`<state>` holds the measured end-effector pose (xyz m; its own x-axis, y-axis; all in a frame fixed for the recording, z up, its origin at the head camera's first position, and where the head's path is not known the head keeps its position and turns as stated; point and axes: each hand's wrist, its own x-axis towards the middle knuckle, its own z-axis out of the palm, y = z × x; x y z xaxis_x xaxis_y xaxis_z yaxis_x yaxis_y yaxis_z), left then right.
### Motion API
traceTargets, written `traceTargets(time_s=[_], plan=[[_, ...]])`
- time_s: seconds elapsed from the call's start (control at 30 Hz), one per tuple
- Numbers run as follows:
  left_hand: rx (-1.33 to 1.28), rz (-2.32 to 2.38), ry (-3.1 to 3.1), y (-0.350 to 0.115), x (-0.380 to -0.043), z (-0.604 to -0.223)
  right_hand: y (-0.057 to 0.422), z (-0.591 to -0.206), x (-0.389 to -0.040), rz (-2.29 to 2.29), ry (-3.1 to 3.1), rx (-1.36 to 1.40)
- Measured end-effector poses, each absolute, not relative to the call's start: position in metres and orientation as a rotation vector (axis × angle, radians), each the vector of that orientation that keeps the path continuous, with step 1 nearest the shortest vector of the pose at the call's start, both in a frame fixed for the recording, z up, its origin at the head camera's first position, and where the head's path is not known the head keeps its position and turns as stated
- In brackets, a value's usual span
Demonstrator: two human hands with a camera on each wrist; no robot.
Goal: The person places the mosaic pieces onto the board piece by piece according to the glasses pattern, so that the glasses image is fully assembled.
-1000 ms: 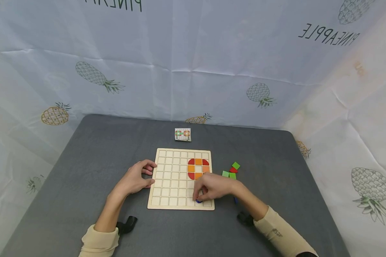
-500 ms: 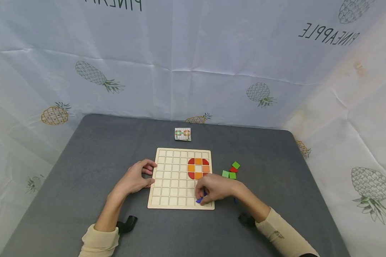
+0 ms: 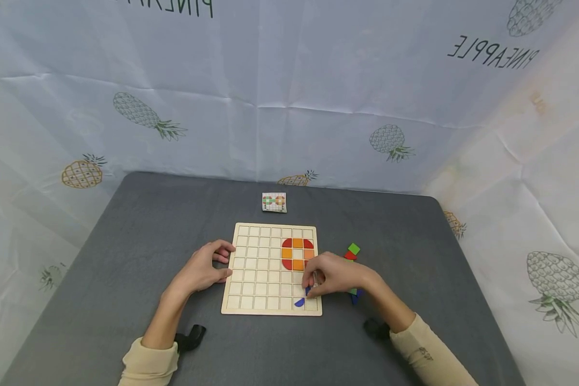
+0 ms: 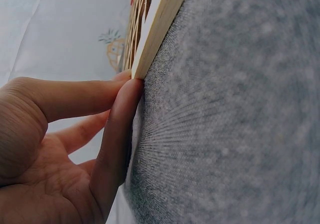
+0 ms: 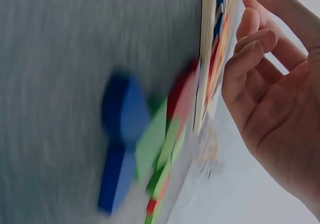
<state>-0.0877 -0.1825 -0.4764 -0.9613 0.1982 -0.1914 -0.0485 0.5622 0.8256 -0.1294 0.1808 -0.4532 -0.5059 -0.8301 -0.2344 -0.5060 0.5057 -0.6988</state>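
Note:
A pale wooden grid board (image 3: 248,276) lies on the dark table. My left hand (image 3: 200,268) touches its left edge with thumb and fingers, and the left wrist view shows those fingertips against the board's side. Over the lower right of the grid, my right hand (image 3: 335,274) has thumb and fingertips about a small blue piece (image 3: 307,290), mostly hidden by them. Just below and left of it, a blue curved-edged piece (image 3: 299,302) lies on the board. A ring of red and orange pieces (image 3: 297,243) fills cells higher up on the right.
Loose pieces lie right of the board: a green square (image 3: 354,249), a red piece (image 3: 350,255) and blue pieces (image 5: 122,106), partly hidden by the right arm in the head view. A small pattern card (image 3: 274,202) lies behind the board. A printed curtain (image 3: 289,107) hangs beyond.
My right hand has shifted right and slightly away from me, leaving the lower blue piece uncovered on the board. The left hand has stayed at the board's edge.

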Motion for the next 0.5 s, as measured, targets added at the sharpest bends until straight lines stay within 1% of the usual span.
traceTargets(time_s=[0.27, 0.5], plan=[[0.128, 1.345, 2.541, -0.183, -0.088, -0.475, 0.226, -0.45, -0.151, -0.837, 2.329, -0.945], [0.121, 1.359, 2.527, -0.182, -0.088, -0.476, 0.251, -0.455, -0.162, -0.828, 2.407, -0.864]])
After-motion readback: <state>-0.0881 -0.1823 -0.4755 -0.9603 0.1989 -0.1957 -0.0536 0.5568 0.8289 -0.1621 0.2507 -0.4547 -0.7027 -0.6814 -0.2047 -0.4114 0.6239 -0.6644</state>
